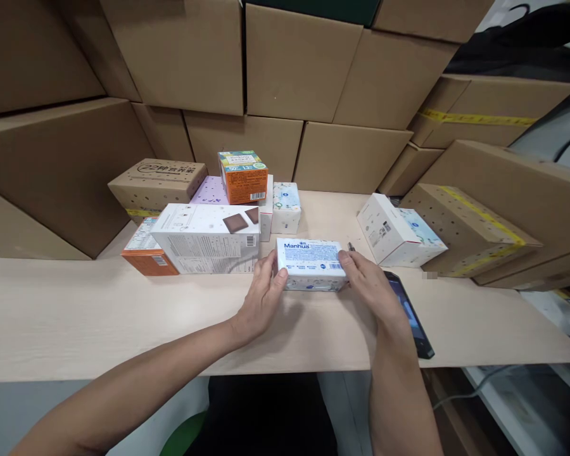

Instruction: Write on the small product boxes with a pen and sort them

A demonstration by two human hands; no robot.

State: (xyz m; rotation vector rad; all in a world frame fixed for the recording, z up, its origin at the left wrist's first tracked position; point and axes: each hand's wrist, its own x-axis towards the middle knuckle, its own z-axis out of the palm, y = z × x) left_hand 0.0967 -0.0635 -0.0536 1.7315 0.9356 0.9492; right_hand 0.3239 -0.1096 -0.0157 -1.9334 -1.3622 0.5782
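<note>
White rectangular pack with blue print (311, 258) was clasped at both ends

The bare left hand (262, 292) pressed against the pack's left end, its thumb at the near corner. The bare right hand (368, 278) held the opposite end, thumb on top; its other fingers were mostly hidden behind the pack. Whether the pack's underside touched the pale wood-grain table (123, 329) could not be told. "Manhua" read clearly on top, but the finer lines were too small.

Just beyond the right hand poked a small dark object (351, 247), too covered to identify. To that hand's right lay a black smartphone (412, 313), partly hidden by the forearm.

Just left of the grip stood a long white carton with brown squares (204, 240), which partly blocked an orange-and-white carton (149, 256) and a lilac speckled box (209, 190). Beyond the grip, brown cardboard boxes (351, 155) were cut off by the top edge.
</note>
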